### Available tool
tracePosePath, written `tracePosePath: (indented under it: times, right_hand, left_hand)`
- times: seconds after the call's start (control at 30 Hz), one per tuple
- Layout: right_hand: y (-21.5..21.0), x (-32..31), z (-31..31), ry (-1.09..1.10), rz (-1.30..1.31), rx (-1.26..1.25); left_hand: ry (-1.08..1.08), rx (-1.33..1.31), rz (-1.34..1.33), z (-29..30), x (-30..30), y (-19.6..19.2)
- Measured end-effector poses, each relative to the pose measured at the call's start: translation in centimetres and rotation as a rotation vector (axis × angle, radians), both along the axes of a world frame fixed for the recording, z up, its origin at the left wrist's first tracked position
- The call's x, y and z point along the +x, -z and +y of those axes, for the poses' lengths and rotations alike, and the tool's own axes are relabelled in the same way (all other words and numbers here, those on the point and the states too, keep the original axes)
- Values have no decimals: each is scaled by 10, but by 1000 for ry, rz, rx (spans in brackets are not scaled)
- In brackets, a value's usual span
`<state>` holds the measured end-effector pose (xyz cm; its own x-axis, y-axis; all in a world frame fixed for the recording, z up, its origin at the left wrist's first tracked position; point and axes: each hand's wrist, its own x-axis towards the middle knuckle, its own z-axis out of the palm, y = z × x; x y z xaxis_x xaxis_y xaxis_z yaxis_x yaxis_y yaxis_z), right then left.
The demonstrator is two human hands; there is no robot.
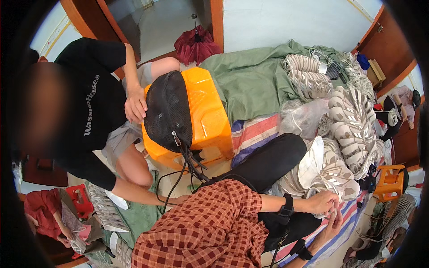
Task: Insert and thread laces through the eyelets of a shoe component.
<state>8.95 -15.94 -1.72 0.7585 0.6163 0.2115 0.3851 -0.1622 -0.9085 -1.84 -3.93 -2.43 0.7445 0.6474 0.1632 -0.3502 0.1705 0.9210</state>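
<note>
At the lower right my two hands meet at the edge of a bundle of white and beige shoe uppers (308, 172). My left hand (321, 202), with a black band on its wrist, is closed, its fingertips pinched together beside the bundle. Just below it, my right hand (331, 224) reaches in, fingers bent up to meet the left fingertips. Whatever lies between the fingers is too small and covered to name. Another long bundle of shoe uppers (353, 131) lies beyond my hands. The bundles rest by my black-trousered legs on a striped sheet (257, 134).
A co-worker in a black T-shirt (91, 89) sits at left, one hand on a black mesh bag (167, 111) atop an orange stool (208, 111). Black cables (190, 167) run from the bag towards me. Behind are a green tarp (250, 76) and a red umbrella (196, 44). Other people sit nearby.
</note>
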Motion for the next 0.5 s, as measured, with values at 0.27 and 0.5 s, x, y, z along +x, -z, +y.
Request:
tracePosePath:
  times: [0.27,0.5]
  right_hand:
    - [11,8,-10,-13,125,14]
    - [16,18,-11,-24,96,3]
  left_hand:
    - [-7,18,-12,-2,-3,6]
    - [-40,-5,5,0,-1,11]
